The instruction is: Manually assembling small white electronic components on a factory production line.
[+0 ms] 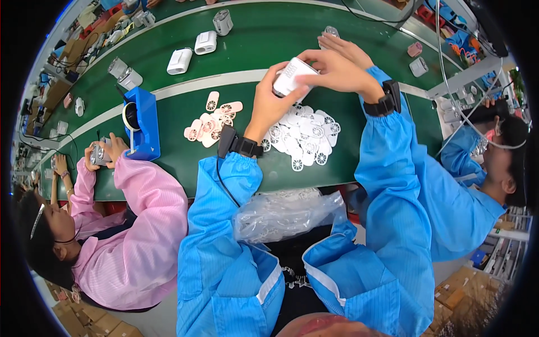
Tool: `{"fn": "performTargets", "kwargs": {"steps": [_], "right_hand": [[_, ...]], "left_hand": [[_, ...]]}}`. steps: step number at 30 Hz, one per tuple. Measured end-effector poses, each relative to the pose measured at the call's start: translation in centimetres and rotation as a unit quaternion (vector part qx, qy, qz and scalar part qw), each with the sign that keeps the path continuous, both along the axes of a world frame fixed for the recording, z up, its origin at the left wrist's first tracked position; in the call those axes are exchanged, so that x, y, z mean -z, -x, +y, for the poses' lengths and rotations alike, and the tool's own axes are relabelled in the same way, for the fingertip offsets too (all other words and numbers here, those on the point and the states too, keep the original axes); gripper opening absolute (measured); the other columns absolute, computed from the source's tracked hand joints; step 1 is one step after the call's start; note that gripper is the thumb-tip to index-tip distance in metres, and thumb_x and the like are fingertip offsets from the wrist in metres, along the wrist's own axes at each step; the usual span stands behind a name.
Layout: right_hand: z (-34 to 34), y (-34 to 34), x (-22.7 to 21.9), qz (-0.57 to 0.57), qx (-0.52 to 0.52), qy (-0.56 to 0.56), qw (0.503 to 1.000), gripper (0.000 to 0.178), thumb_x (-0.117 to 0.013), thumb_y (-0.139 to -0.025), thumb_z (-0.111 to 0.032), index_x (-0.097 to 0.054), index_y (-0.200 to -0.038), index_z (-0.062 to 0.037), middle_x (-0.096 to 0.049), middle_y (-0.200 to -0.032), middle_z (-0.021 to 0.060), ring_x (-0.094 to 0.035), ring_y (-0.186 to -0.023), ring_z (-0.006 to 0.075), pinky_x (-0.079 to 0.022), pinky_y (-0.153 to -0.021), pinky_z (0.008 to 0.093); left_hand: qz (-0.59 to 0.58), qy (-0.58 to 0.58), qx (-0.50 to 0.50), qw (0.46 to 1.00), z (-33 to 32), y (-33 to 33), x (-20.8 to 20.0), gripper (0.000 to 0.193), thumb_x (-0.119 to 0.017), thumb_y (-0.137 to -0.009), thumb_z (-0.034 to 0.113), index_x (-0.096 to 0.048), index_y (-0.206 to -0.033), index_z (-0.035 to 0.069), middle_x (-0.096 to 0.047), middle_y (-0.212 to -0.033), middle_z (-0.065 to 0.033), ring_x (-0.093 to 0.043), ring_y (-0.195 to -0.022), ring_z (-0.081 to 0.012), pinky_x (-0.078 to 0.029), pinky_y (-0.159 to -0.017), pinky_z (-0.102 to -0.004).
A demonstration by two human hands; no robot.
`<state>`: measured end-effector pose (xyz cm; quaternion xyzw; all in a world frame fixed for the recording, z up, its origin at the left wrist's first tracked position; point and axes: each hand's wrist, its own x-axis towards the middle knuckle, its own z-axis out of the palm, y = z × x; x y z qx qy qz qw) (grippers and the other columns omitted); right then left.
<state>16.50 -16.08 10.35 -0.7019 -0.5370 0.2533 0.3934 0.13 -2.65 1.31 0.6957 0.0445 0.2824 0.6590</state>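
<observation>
Above the green work surface I hold a small white box-shaped plastic device (287, 78) in both hands. My left hand (266, 101) grips its left side and lower edge, fingers bent around it. From the right, my right hand (337, 71) closes over the device's upper right part, with the thumb across its front. Just below lies a pile of flat white rounded covers with round spoked grilles (303, 135). To the left of my left wrist is a smaller heap of pale pink covers (210, 124) of the same shape.
A co-worker's hand (348, 50) reaches past my right hand, near a clear-wrapped piece (332, 32). White devices (179, 60) stand on the green belt (252, 48). A blue tape dispenser (147, 126) stands left, beside a pink-sleeved co-worker. A clear bag of parts (292, 219) rests on my lap.
</observation>
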Motion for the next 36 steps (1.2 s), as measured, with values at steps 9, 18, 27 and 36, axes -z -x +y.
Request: {"fn": "performTargets", "kwargs": {"steps": [9, 18, 27, 36], "right_hand": [[-8.3, 9.2, 6.1, -0.167, 0.111, 0.0, 0.98, 0.031, -0.083, -0.088, -0.018, -0.07, -0.109, 0.0002, -0.06, -0.089, 0.0075, -0.06, -0.074, 0.0186, -0.051, -0.067, 0.0345], [-7.9, 8.1, 7.1, -0.044, 0.122, 0.068, 0.989, 0.033, -0.089, -0.082, -0.014, -0.07, -0.106, 0.0004, -0.058, -0.079, 0.006, -0.057, -0.07, 0.0164, -0.046, -0.062, 0.0339], [-7.3, 7.8, 7.6, -0.019, 0.128, 0.028, 0.991, 0.03, -0.089, -0.083, -0.014, -0.07, -0.102, 0.0007, -0.055, -0.069, 0.0039, -0.053, -0.062, 0.0142, -0.041, -0.056, 0.0336], [-6.3, 7.8, 6.9, -0.054, 0.119, 0.101, 0.986, 0.033, -0.088, -0.084, -0.019, -0.07, -0.104, 0.0004, -0.056, -0.063, 0.0058, -0.055, -0.057, 0.0173, -0.041, -0.055, 0.0358]], "left_hand": [[0.015, 0.189, -0.009, 0.982, 1.5, -0.9, 1.9, 0.055, -0.083, -0.094, 0.022, -0.056, -0.134, -0.004, -0.074, -0.115, -0.0148, -0.076, -0.095, -0.0203, -0.062, -0.082, -0.0337], [0.0, 0.279, 0.057, 0.958, 1.8, -0.8, 1.1, 0.043, -0.066, -0.106, 0.026, -0.049, -0.136, -0.001, -0.073, -0.113, -0.0186, -0.078, -0.09, -0.0293, -0.066, -0.079, -0.0395], [-0.003, 0.255, 0.051, 0.966, 1.7, -0.9, 1.3, 0.042, -0.062, -0.108, 0.03, -0.051, -0.135, 0.0, -0.074, -0.108, -0.0198, -0.077, -0.085, -0.029, -0.065, -0.074, -0.0394], [0.014, 0.26, 0.038, 0.965, 1.5, -0.7, 1.0, 0.04, -0.062, -0.108, 0.029, -0.052, -0.133, -0.001, -0.074, -0.108, -0.0199, -0.077, -0.084, -0.029, -0.064, -0.072, -0.0383]]}}
